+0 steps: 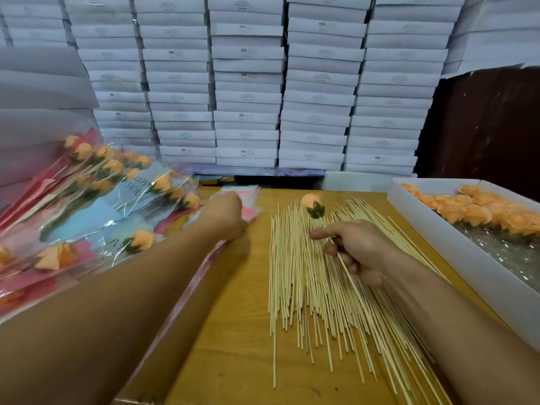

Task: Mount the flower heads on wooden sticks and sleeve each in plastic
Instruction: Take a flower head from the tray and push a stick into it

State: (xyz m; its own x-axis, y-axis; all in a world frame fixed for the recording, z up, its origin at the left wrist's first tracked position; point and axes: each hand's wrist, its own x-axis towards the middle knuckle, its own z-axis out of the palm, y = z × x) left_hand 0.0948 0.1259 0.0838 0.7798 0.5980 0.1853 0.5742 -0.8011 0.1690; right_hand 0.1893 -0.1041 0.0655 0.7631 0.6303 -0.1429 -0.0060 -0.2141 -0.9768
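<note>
Boxes, flat and white, stacked in tall columns, wall off the whole far side behind the wooden table. Dark brown panel closes the far right corner.

Heap of sleeved flowers, orange heads in pink, blue and clear wrap, covers the left side and overhangs the table's left edge, under the left forearm.

White tray along the right edge, holding loose orange flower heads at its far end and crinkled clear film nearer the camera; its long wall bounds the work area on the right.

Loose wooden sticks, fanned across the table's centre and right, reaching almost to the tray wall. Bare wood lies open between the sticks and the left heap, and along the near edge.

Stack of pink plastic sleeves at the far edge, centre-left.

Left hand, arm extended forward, rests on the sleeve stack; whether its fingers are curled cannot be told.

Right hand, above the stick pile, fingers curled and thumb pinching one stick, which slants up and away.

Mounted flower head, orange with green calyx, at that stick's far tip, raised over the pile.
</note>
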